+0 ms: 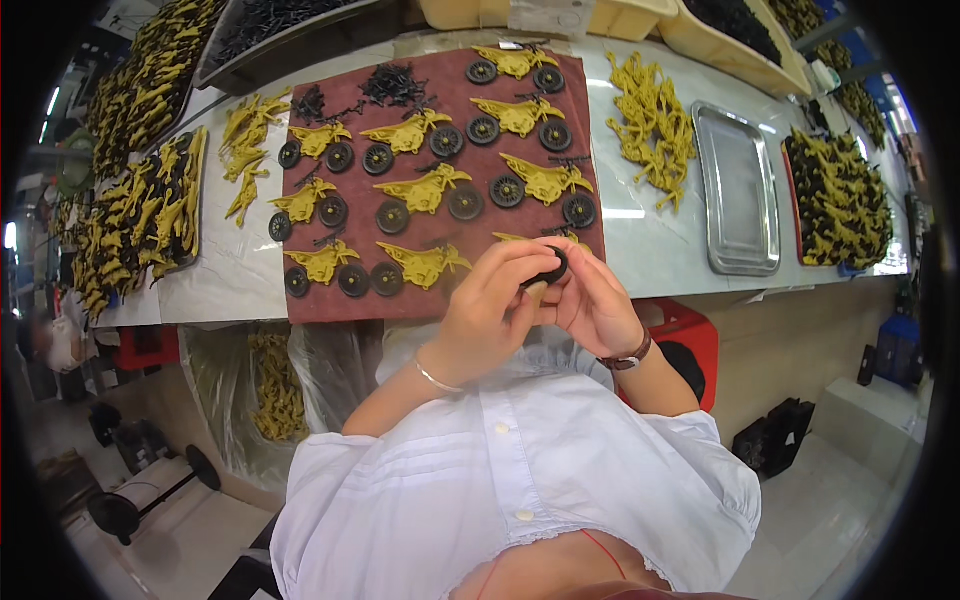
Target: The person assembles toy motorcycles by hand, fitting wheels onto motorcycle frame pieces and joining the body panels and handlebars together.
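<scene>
1. The left hand has its thumb and fingertips pinching a black toy wheel, the other fingers curled close together
2. The right hand grips the same wheel from the other side, fingers bent and pressed in; its exact fingertip contact is partly hidden
3. That wheel is tilted between both hands, in front of the chest near the table's front edge, most of its face covered by fingers
4. A silvery bangle circles the left wrist, and a dark-strapped wristwatch the right
5. Just beyond the hands, a yellow toy motorcycle body shows only in part
6. More yellow toy motorcycles with black spoked wheels, such as the one near the middle, lie in rough columns on a maroon cloth
7. Toward the cloth's far left lies a pile of small black parts
8. On the white tabletop, loose yellow parts lie left and right of the cloth
9. Farther right is a rectangular metal tray; a dark bin and a cream bin, both holding black parts, stand along the far side
</scene>
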Demonstrator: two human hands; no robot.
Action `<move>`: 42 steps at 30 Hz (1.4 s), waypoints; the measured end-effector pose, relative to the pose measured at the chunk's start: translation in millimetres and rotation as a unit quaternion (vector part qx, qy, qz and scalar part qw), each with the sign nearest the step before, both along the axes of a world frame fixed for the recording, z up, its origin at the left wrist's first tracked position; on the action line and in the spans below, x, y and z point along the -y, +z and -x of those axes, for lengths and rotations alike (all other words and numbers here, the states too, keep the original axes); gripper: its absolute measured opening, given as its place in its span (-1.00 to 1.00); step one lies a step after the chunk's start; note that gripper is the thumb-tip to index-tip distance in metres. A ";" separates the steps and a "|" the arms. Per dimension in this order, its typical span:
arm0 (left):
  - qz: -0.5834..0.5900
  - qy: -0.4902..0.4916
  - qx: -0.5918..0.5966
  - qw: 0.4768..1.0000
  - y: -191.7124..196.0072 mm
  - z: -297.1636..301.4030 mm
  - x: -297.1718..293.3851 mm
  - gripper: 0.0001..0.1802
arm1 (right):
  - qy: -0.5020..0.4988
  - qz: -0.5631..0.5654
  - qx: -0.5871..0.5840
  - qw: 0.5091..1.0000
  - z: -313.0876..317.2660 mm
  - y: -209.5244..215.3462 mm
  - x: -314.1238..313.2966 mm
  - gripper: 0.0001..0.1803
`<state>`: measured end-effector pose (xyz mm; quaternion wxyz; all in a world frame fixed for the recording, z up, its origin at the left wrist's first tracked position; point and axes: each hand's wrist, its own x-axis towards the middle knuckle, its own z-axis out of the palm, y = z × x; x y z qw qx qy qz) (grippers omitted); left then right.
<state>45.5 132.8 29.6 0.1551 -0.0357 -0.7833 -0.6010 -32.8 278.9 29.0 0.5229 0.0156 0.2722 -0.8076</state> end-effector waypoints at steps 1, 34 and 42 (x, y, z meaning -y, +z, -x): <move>-0.003 0.005 -0.012 1.000 1.3 2.3 7.0 -0.62 | 0.005 -0.003 -0.012 1.000 4.9 3.3 7.0 -0.66; 0.043 0.593 -0.026 0.804 -84.9 -94.9 189.7 -0.69 | -0.316 -0.311 -0.794 0.415 306.3 29.6 106.3 -0.85; -0.089 0.593 -0.062 0.798 -81.1 -103.0 191.6 -0.73 | 0.058 -0.174 -0.849 0.495 199.8 -33.3 242.4 -0.64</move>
